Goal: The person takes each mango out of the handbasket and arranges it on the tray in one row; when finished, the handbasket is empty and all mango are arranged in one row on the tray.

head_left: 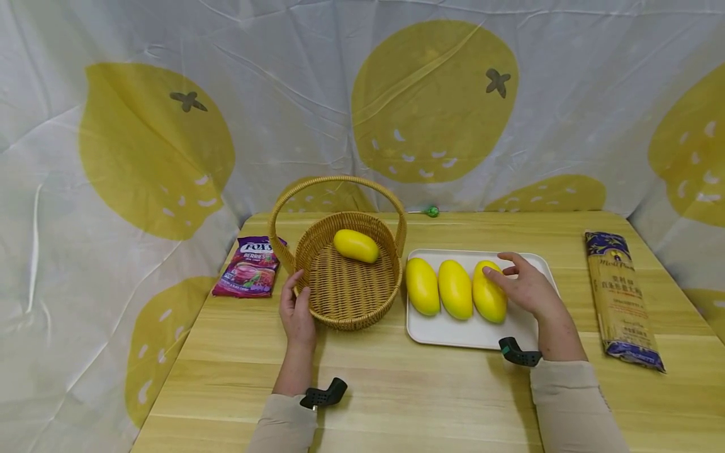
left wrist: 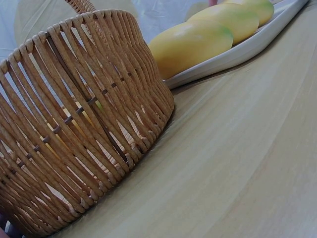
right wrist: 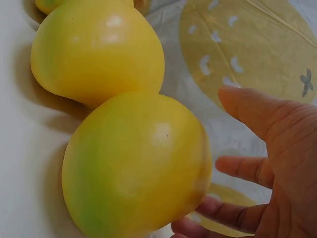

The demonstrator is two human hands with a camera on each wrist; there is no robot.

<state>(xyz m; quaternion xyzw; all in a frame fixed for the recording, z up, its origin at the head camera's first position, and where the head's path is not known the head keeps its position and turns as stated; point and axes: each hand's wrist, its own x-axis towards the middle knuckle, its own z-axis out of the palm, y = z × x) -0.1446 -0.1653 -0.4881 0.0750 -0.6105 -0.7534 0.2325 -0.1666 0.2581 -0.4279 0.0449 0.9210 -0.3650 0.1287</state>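
Observation:
A yellow mango (head_left: 355, 246) lies inside the round wicker basket (head_left: 350, 323), whose tall handle arches over it. My left hand (head_left: 297, 319) holds the basket's left rim near the handle's foot; its grip is mostly out of sight in the left wrist view. On a white tray (head_left: 453, 338) three more mangoes lie side by side: the left one (head_left: 422, 287), the middle one (head_left: 455, 290) and the right one (head_left: 489, 292). Over the right mango my right hand (head_left: 529, 289) is spread, thumb and fingers apart. The right wrist view shows fingertips close to that mango (right wrist: 138, 163).
A purple candy bag (head_left: 247, 267) lies left of the basket. At the right lies a long spaghetti pack (head_left: 623, 299). A green lollipop (head_left: 433, 211) sits at the table's back edge, before a lemon-print cloth (head_left: 294, 88).

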